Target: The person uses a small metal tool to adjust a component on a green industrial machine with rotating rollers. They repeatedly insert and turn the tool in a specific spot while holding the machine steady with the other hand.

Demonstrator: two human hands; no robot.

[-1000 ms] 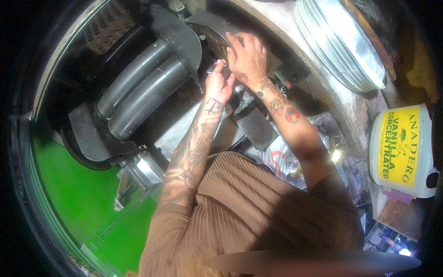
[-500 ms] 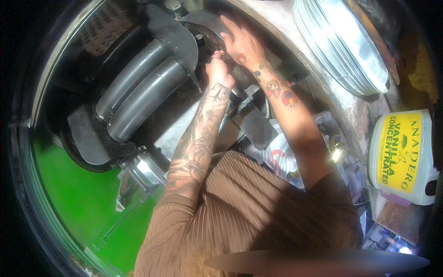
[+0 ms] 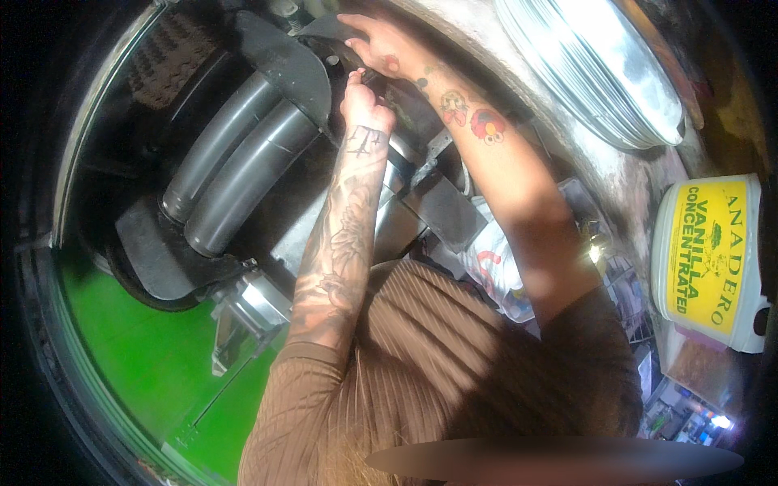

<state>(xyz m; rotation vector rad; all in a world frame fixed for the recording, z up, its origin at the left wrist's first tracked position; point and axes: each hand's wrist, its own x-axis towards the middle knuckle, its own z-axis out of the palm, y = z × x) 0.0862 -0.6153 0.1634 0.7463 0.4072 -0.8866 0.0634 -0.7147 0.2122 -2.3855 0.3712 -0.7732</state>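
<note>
My left hand (image 3: 366, 107) is closed beside the inner side of a dark machine, thumb and fingers pressed together near a small dark part; what they hold, if anything, is hidden. Just beyond it, my right hand (image 3: 382, 49) has its fingers apart and stretched out to the left, over a dark curved plate (image 3: 327, 29); whether it touches the plate I cannot tell. To the left of both hands stands a dark rounded end plate (image 3: 288, 77) with a small hole near its edge. Two dark grey cylinders (image 3: 251, 180) run from it toward the lower left.
A stack of shiny round metal rims (image 3: 596, 73) lies on a pale worn ledge (image 3: 519, 81) at the right. Nearer stands a white tub (image 3: 713, 263) with a yellow label. Below the cylinders is a silver metal bracket (image 3: 261, 301) above a green floor (image 3: 138, 356).
My right hand has moved left over the curved plate. My left hand has shifted slightly farther away, still closed. The whole view has shifted a little.
</note>
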